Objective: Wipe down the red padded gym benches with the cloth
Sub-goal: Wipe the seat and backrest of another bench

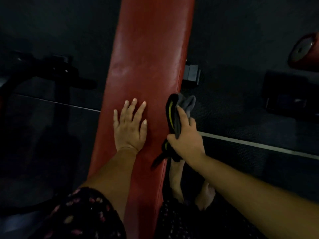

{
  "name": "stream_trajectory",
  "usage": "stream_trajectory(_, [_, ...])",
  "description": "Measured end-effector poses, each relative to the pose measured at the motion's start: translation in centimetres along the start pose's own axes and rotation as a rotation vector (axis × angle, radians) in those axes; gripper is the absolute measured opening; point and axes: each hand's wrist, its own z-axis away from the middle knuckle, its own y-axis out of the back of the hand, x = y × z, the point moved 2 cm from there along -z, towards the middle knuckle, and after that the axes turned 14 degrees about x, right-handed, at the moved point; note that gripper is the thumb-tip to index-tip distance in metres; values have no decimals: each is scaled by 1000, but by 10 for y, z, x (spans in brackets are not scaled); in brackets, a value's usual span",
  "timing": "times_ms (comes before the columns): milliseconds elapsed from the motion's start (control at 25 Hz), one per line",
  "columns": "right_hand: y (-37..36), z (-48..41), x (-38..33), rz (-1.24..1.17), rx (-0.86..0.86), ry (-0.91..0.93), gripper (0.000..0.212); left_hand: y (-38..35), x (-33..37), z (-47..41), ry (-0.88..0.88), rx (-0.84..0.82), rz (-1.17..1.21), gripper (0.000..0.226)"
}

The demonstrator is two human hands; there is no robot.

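A long red padded bench (148,54) runs from the bottom middle up to the top of the head view. My left hand (130,125) lies flat on its pad with the fingers spread and straight. My right hand (185,138) grips a bunched cloth (177,111), grey and black with a yellow stripe, at the bench's right edge. Part of the cloth hangs down below my fist against the side of the pad.
Dark rubber floor lies on both sides of the bench. A black machine frame (43,75) stands at the left. A red padded roller with a metal end cap (305,50) is at the far right, a dark block (290,94) under it. My bare feet (189,192) stand right of the bench.
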Motion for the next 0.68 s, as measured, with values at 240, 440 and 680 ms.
stream_trajectory(240, [-8,13,-4,-196,-31,-257,94,-4,-3,3,-1,48,-7,55])
stream_trajectory(440, [-29,40,29,-101,-117,-270,91,-2,1,4,14,38,10,56])
stream_trajectory(680, [-48,92,38,-139,-46,-180,93,-2,1,4,21,2,-9,56])
